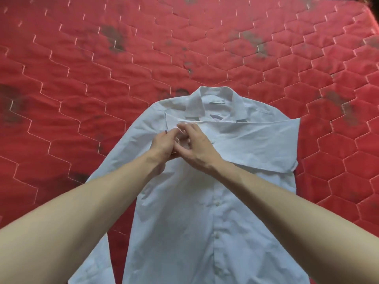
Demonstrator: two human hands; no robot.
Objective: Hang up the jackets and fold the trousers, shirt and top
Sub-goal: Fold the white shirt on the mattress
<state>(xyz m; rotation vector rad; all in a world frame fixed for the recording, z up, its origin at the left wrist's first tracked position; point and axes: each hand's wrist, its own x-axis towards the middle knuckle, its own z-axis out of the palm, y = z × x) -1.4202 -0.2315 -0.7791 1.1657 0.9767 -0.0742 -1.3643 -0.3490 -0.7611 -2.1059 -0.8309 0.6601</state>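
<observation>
Both of my hands are pinching white cloth high on the chest of the shirt (205, 212): my left hand (164, 143) and my right hand (198, 147) meet fingertip to fingertip, fingers curled around a small bit of fabric at the front opening, just below the collar (215, 102). Exactly what sits between the fingers I cannot tell; the knuckles hide it.

Beyond the grip, the collar lies flat and points away from me. To the right of the grip, one sleeve (262, 144) is folded across the chest, its fold edge running from my fingertips out to the right shoulder. To the left of the grip, the other sleeve (114, 167) trails down along the side of the body toward me. Below the grip, a row of white buttons (217, 203) runs down the placket toward the near edge of view.

The shirt lies face up on a red quilted mattress (82, 68) with hexagon stitching and several dark stains.
</observation>
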